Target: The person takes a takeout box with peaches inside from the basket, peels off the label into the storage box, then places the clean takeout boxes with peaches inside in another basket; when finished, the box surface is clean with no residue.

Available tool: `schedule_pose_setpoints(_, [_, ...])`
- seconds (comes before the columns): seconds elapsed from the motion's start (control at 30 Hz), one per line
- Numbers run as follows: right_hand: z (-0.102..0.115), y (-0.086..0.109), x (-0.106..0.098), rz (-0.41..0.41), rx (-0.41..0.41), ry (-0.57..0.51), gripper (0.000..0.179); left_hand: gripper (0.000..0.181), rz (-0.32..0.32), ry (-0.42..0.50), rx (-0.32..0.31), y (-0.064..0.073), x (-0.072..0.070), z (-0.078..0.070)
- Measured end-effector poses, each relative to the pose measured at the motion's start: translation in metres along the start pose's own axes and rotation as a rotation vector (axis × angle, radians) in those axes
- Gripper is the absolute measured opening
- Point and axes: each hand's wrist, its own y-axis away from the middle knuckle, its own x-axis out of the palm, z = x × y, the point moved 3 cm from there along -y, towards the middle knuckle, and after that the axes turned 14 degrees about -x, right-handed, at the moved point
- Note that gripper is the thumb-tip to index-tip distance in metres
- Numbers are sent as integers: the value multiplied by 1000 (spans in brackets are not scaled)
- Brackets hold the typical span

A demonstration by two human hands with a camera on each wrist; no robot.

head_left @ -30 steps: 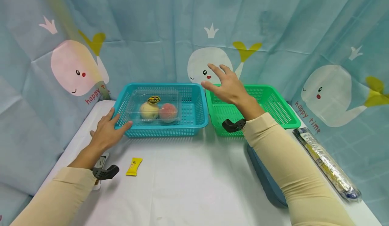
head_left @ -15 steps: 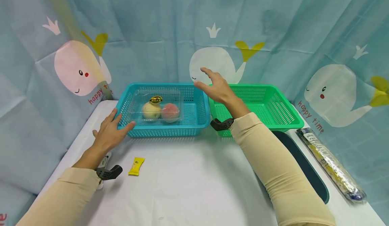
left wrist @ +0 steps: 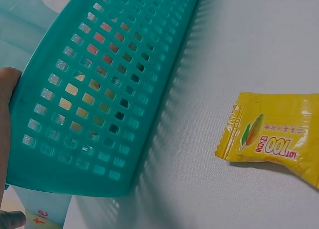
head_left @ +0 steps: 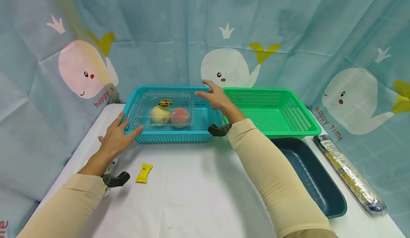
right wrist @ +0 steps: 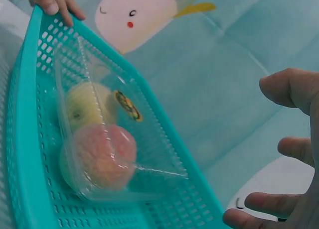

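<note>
In the head view, my left hand (head_left: 116,138) rests over the left end of the blue plastic basket (head_left: 173,138), fingers spread and touching its rim. Inside that basket lies a clear clamshell box (head_left: 144,115) holding a pale yellow fruit (head_left: 160,116) and a reddish peach (head_left: 180,117). The right wrist view shows the box closer, with a dark gold-printed label (right wrist: 128,105) on its lid. My right hand (head_left: 216,97) hovers over the basket's right end, fingers apart, holding nothing. A yellow wrapped candy (left wrist: 271,132) lies in front of the basket.
A green basket (head_left: 272,120) adjoins the blue one on the right. Nearer stands a dark blue tray (head_left: 309,170), partly behind my right forearm. A long shiny packet (head_left: 347,174) lies at the table's right edge. A whitish object (head_left: 110,167) is mostly hidden by my left wrist.
My right hand has moved left and lower, from above the green basket to the blue basket's right end, uncovering more of the dark tray. My left hand stays at the blue basket.
</note>
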Motion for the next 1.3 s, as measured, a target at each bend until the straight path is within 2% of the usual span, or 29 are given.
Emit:
schedule_pose_setpoints(0.13, [-8, -5, 10, 20, 49, -65, 72, 93, 0, 2, -2, 0, 0, 0])
schedule_pose_setpoints(0.5, [-30, -15, 32, 58, 144, -76, 74, 94, -6, 5, -12, -2, 0, 1])
schedule_pose_setpoints(0.83, [-47, -20, 55, 67, 260, -195, 74, 94, 8, 8, -10, -3, 0, 1])
schedule_pose_setpoints(1.03, [-53, -24, 66, 114, 272, -239, 75, 95, 14, 6, -15, -3, -1, -1])
schedule_pose_setpoints(1.3, [-53, -27, 78, 93, 275, -273, 71, 95, 13, -3, -16, -2, -1, 0])
